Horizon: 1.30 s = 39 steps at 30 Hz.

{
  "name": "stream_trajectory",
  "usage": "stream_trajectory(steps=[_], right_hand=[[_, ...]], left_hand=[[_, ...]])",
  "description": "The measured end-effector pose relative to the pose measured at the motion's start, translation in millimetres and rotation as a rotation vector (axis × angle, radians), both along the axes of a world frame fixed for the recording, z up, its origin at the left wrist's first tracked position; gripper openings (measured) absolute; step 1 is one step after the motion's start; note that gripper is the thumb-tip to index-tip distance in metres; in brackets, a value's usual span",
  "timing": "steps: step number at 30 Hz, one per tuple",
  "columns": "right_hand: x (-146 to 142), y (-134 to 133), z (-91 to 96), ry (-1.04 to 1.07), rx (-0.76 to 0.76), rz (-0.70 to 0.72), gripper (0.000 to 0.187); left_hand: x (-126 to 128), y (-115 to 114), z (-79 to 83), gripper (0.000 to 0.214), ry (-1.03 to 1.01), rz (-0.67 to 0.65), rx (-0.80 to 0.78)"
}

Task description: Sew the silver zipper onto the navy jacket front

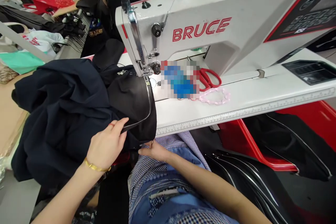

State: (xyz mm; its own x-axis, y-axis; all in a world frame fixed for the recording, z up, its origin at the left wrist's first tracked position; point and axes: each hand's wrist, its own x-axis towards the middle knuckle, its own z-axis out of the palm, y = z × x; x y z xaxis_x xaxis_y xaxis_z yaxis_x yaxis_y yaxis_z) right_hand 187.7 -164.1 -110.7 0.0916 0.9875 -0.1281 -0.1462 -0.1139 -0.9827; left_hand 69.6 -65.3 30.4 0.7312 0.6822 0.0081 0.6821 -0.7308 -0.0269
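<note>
A dark garment (65, 101) lies bunched at the left of the sewing machine (199, 24). Its black panel (131, 98) passes under the presser foot (147, 81). From the foot a zipper (150, 106) with metal teeth curves toward me across this panel. My left hand (107, 143) pinches the near end of the zipper tape between thumb and fingers, the rest of the hand over the cloth. At the table's front edge, my right hand (154, 151) is closed at the panel's lower edge, its fingertips partly hidden by the fabric.
Red-handled scissors (210, 78) and a pale pink loop (215, 97) lie right of the needle, beside a blurred-out patch. A ruler strip (236, 111) runs along the table edge. Below right, a red bin (252, 140) stands near black zipper strips (244, 175).
</note>
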Motion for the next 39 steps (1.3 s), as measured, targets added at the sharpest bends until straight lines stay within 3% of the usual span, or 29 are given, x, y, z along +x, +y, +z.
stream_trajectory(steps=[3, 5, 9, 13, 16, 20, 23, 26, 28, 33, 39], right_hand=[[-23, -2, 22.8, 0.06, 0.074, 0.052, 0.034], [-34, -12, 36.4, 0.107, 0.117, 0.086, 0.038], [-37, -33, 52.1, 0.315, 0.133, 0.155, 0.036], [-29, -30, 53.0, 0.554, 0.054, -0.048, 0.043], [-29, -24, 51.9, 0.661, -0.09, -0.203, 0.046], [-30, -23, 56.6, 0.734, -0.164, -0.304, 0.042], [-28, -23, 65.5, 0.666, -0.099, -0.389, 0.033], [-26, -23, 77.5, 0.557, 0.02, -0.347, 0.025], [-24, -26, 84.7, 0.481, 0.077, -0.3, 0.023], [-20, -33, 92.0, 0.166, 0.076, -0.233, 0.022], [-16, -33, 92.7, -0.115, 0.078, -0.178, 0.025]], left_hand=[[22, 9, 2.6, 0.04, 0.199, -0.078, 0.084], [25, 17, 1.4, 0.042, 0.302, -0.054, 0.137], [-2, 38, -1.0, 0.048, 0.422, 0.142, 0.134], [-30, 47, -2.8, 0.054, 0.445, 0.203, 0.096], [-40, 40, -4.7, 0.048, 0.402, 0.116, 0.143], [-45, 24, 0.3, 0.034, 0.149, -0.16, 0.275], [-36, 7, 9.4, 0.027, -0.053, -0.347, 0.256], [-22, -13, 12.8, 0.026, -0.193, -0.461, 0.086], [-15, -25, 9.9, 0.025, -0.281, -0.441, -0.067], [-17, -42, -0.3, 0.025, -0.46, -0.242, -0.327], [-23, -50, -0.4, 0.025, -0.547, -0.217, -0.253]])
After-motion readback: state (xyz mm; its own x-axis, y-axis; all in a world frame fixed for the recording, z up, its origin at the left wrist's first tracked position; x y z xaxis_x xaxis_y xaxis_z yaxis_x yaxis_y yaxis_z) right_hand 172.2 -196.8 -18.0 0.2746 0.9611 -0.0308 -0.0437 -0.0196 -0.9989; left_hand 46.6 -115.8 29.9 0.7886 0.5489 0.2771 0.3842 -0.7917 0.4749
